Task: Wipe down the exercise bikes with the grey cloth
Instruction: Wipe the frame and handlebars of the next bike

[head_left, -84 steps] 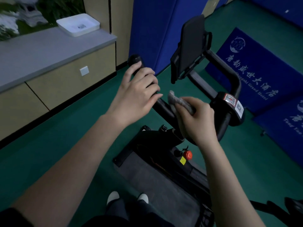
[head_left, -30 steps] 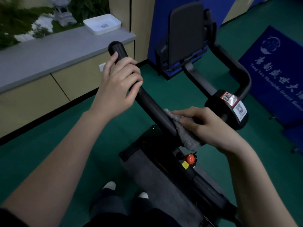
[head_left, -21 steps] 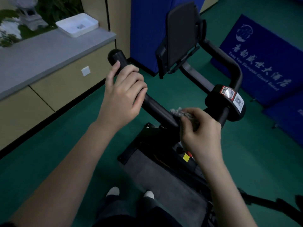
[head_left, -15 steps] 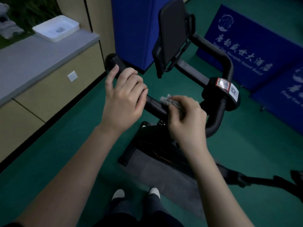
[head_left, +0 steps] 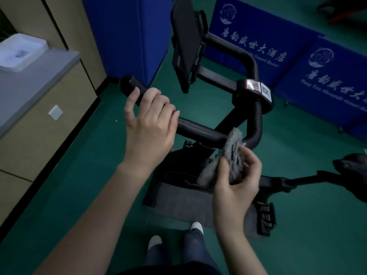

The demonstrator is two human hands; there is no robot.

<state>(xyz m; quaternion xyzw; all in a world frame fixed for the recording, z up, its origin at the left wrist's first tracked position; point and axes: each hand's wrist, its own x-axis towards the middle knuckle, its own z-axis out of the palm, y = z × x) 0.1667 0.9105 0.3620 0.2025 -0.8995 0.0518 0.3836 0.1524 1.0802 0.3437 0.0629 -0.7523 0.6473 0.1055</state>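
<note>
While the left hand (head_left: 149,124) steadies the exercise bike (head_left: 246,108), grip wrapped over the near handlebar (head_left: 198,130) at frame centre with fingers curled across the top of the bar and thumb out to the left, the right hand (head_left: 236,183) works lower right of centre. Its grip is closed on the grey cloth (head_left: 231,153), which is bunched, with the thumb pressed on the front and the fingers curled behind. The cloth's top edge sits at the bend where the bar turns up toward the clamp with the stickers (head_left: 256,90). Cannot tell if it actually touches the bar there; motion blur.

Progress, as a judgement: early to middle on this bike. The cloth is at the handlebar bend, so the bar looks like the step in hand. Nothing shows which surfaces are already clean. Likely left:
- far bar loop, upper centre
- dark screen holder (head_left: 184,42), top centre
- clamp and stem
- pedal (head_left: 265,217), lower right
- frame low down
- stretch of bar under the left hand, which needs that hand shifted
- any other bikes; the task says bikes, plural

Surroundings: the bike stands on a grey mat (head_left: 178,203) over green floor (head_left: 89,155). Blue pads with white lettering (head_left: 258,46) are at upper right. A white tray (head_left: 19,50) sits on the table (head_left: 39,76) at upper left. The person's shoes are at bottom centre.
</note>
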